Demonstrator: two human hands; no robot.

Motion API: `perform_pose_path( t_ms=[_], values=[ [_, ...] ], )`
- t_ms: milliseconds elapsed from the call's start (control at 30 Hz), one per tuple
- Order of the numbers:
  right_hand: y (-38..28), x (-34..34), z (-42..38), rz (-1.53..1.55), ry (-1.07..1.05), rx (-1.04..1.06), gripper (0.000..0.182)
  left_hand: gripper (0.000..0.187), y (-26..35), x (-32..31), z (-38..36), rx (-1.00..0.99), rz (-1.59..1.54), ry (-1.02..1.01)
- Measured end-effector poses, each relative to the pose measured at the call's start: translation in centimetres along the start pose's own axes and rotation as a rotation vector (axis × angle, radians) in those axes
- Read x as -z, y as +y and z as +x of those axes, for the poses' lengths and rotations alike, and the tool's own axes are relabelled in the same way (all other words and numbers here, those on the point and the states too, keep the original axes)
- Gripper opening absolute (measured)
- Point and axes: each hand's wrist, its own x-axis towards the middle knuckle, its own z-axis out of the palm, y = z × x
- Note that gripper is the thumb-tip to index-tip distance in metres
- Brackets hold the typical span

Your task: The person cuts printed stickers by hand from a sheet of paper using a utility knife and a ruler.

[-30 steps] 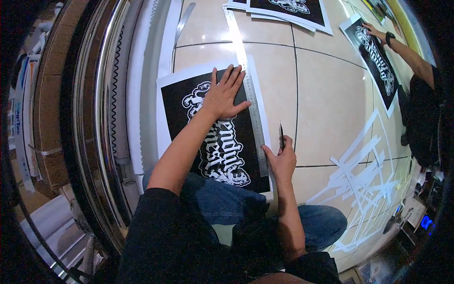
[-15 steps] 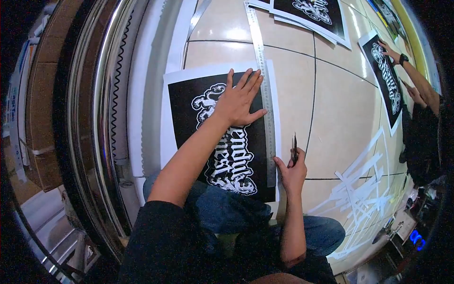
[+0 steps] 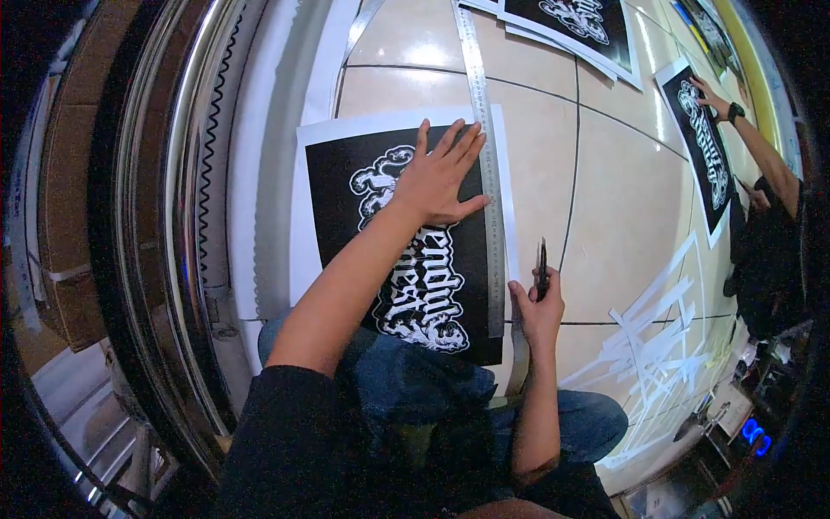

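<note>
Lighting: bright, overhead; glare patch on floor tiles (image 3: 428,54). Soft shadows. Strong fisheye curvature, black vignette at corners. Centre sharp; edges slightly smeared, dim.

Beige tiled floor (image 3: 622,199) carries black-and-white printed posters (image 3: 406,233), a long steel ruler (image 3: 486,147), and white paper offcuts (image 3: 666,337) near its right edge
</note>
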Motion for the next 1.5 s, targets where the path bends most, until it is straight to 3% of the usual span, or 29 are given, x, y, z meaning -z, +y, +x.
perform_pose_path(
  t_ms=[1500],
  values=[
    [0.2,0.7,0.2,0.107,-0.060,-0.056,0.042,0.097,0.2,0.2,0.4,-0.003,0.078,-0.051]
  ],
)
